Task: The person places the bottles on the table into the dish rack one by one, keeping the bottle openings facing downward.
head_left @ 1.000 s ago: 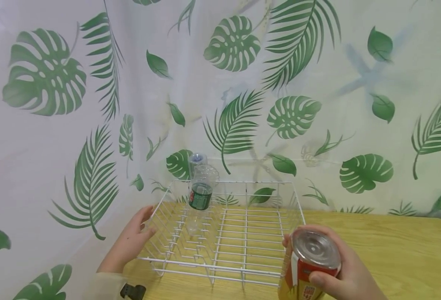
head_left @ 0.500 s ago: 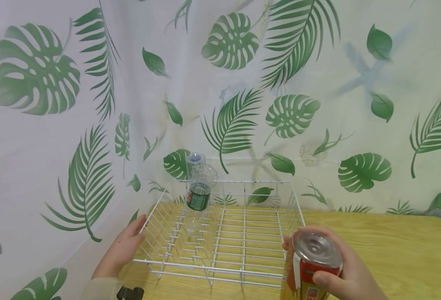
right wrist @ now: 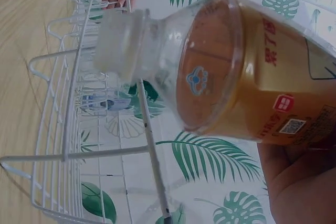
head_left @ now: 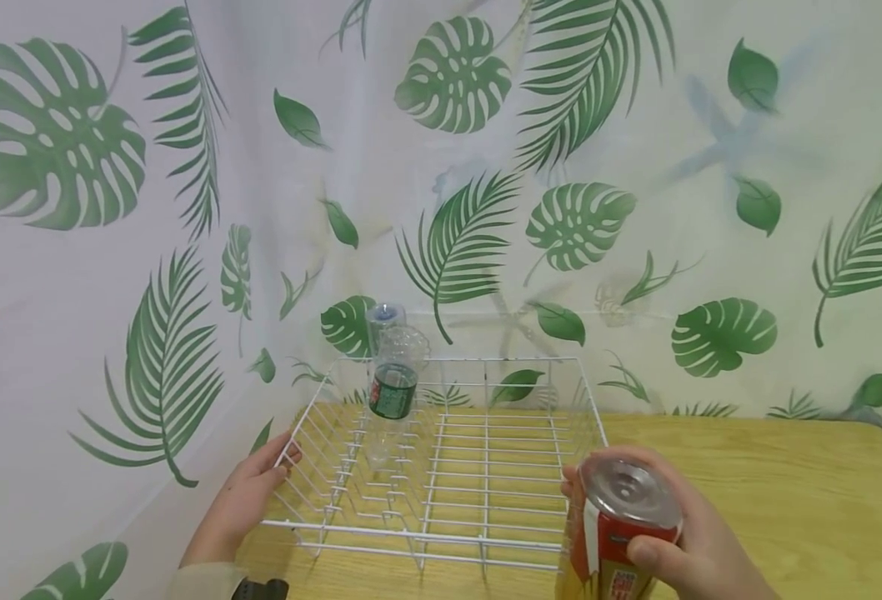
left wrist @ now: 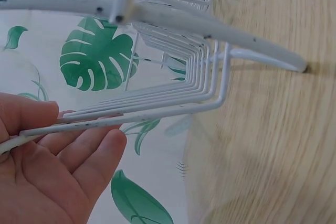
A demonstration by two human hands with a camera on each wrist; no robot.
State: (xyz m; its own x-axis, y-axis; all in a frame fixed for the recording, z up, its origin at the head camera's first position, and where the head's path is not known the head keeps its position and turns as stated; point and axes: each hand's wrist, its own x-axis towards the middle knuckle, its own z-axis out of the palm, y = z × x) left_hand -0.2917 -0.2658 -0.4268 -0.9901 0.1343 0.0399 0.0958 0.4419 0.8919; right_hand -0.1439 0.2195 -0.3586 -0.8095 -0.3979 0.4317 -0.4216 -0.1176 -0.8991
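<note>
A white wire dish rack [head_left: 486, 454] stands on the wooden table. My left hand [head_left: 242, 500] holds its left side; in the left wrist view the thumb [left wrist: 29, 113] lies on one side of the wire and the fingers [left wrist: 102, 156] on the other. My right hand [head_left: 692, 525] grips a plastic drink bottle [head_left: 624, 533] by the rack's front right corner, base up. In the right wrist view its white cap [right wrist: 115, 43] points down towards the table. A clear bottle with a green label [head_left: 393, 390] stands neck down in the rack's left part.
Another clear bottle with a bluish end [head_left: 385, 317] shows behind the green-labelled one. A white leaf-print curtain [head_left: 501, 250] hangs behind and to the left. The wooden table [head_left: 771, 492] extends to the right of the rack.
My left hand has shifted outwards and down along the rack's left side, and its fingers now reach over the wire. The right hand and its bottle stay almost where they were.
</note>
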